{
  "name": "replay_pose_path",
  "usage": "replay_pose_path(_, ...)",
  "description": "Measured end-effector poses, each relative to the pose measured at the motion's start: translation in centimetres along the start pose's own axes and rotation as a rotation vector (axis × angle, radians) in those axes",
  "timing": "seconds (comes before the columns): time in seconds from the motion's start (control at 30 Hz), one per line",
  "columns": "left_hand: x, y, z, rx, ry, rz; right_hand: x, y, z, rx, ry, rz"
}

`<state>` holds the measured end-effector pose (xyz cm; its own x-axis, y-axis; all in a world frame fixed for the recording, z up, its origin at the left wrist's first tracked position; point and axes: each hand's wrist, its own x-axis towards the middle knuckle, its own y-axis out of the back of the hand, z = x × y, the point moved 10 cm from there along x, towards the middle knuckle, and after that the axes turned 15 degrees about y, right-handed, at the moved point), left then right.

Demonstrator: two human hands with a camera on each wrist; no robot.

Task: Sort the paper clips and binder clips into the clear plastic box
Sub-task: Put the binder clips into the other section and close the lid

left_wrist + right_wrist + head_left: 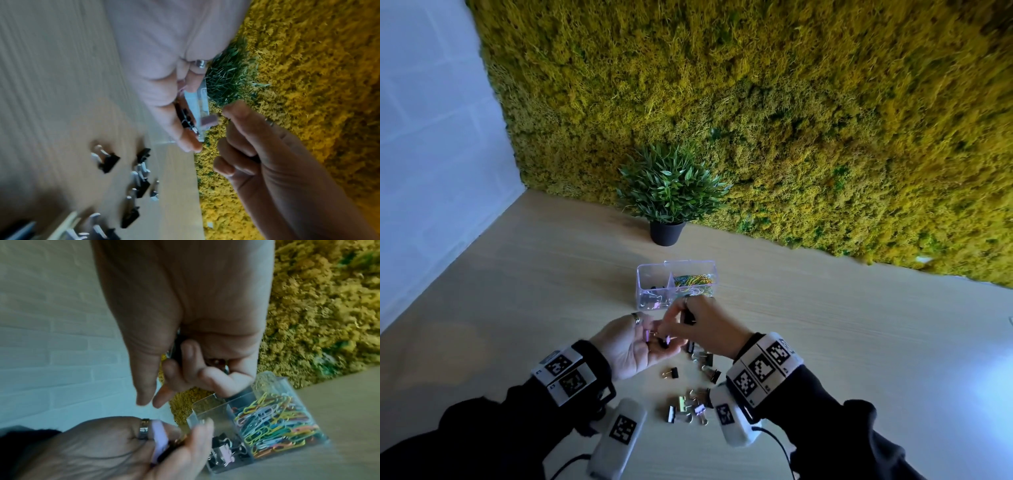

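- Clear plastic box sits on the pale surface just beyond the fingers; coloured paper clips fill one compartment, a few binder clips the other.
- Left hand lies palm up, fingers curled round a purple binder clip and darker ones.
- Right hand hovers over it, fingers folded on black clips, thumb and forefinger narrow.
- Loose binder clips lie below both hands.
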<state>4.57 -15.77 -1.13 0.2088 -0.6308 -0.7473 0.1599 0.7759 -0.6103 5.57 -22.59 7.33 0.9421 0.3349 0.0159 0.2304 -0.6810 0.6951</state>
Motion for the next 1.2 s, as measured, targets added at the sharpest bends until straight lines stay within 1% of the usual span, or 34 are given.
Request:
replay_pose_path(0.1, -0.5, -0.8, 1.4, -0.062, -0.033, -0.028, 0.8, 3.1, 1.3, -0.052, -0.01, 0.213)
replay_pose_path(0.13, -0.8, -1.0, 1.9, -0.075, -0.046, -0.039, 1.0, 4.6, 2.2, -0.115, -0.036, 0.266)
replay_pose_path(0.17, -1.0, -1.2, 2.5, -0.087, -0.055, -0.049, 1.2, 5.7, 3.1, -0.195, -0.075, 0.277)
replay_pose_path(0.2, -1.2, -1.5, 2.9, -0.109, -0.062, -0.067, 1.5, 6.5, 4.1, -0.272, -0.13, 0.241)
replay_pose_path(0.23, -1.4, -1.7, 3.4, -0.13, -0.071, -0.08, 1.8, 6.8, 5.1, -0.335, -0.196, 0.169)
replay_pose_path(0.3, -1.6, -2.1, 4.5, -0.148, -0.092, -0.09, 2.5, 6.7, 6.8, -0.475, -0.304, -0.012)
replay_pose_path(0.37, -1.7, -2.5, 5.5, -0.156, -0.113, -0.099, 3.4, 6.6, 7.4, -0.627, -0.34, -0.134)
replay_pose_path(0.4, -1.6, -2.6, 5.9, -0.169, -0.118, -0.107, 3.8, 6.6, 7.4, -0.674, -0.337, -0.155)
replay_pose_path(0.47, -1.0, -2.3, 6.9, -0.238, -0.134, -0.11, 3.9, 6.8, 7.6, -0.684, -0.336, -0.131)
replay_pose_path(0.6, -0.2, -1.4, 8.0, -0.382, -0.172, -0.086, 2.9, 7.0, 7.3, -0.664, -0.295, -0.03)
replay_pose_path(0.7, 0.1, -1.4, 8.2, -0.389, -0.184, -0.098, 2.1, 7.0, 7.2, -0.679, -0.265, 0.021)
replay_pose_path(0.83, -0.9, -1.8, 8.3, -0.235, -0.179, -0.132, 1.7, 6.8, 7.3, -0.692, -0.257, 0.046)
replay_pose_path(0.87, -1.3, -1.7, 8.5, -0.191, -0.192, -0.122, 1.6, 6.7, 7.3, -0.685, -0.257, 0.05)
replay_pose_path(0.9, -1.8, -1.4, 8.7, -0.129, -0.225, -0.079, 1.6, 6.7, 7.3, -0.681, -0.257, 0.054)
replay_pose_path(0.93, -2.3, -0.9, 9.1, -0.049, -0.278, -0.012, 1.5, 6.6, 7.3, -0.677, -0.259, 0.058)
replay_pose_path(1.0, -3.4, 0.2, 10.5, 0.149, -0.444, 0.181, 1.2, 6.5, 7.1, -0.676, -0.257, 0.071)
replay_pose_path(1.07, -4.7, 0.7, 11.9, 0.422, -0.613, 0.413, 1.0, 6.5, 7.0, -0.669, -0.259, 0.08)
replay_pose_path(1.1, -4.9, 0.5, 12.5, 0.605, -0.664, 0.516, 0.9, 6.5, 6.9, -0.664, -0.26, 0.083)
replay_pose_path(1.13, -4.7, -0.1, 12.7, 0.803, -0.68, 0.584, 0.9, 6.5, 6.9, -0.66, -0.261, 0.084)
replay_pose_path(1.2, -3.1, -1.0, 12.4, 1.129, -0.662, 0.633, 0.8, 6.4, 6.8, -0.658, -0.26, 0.086)
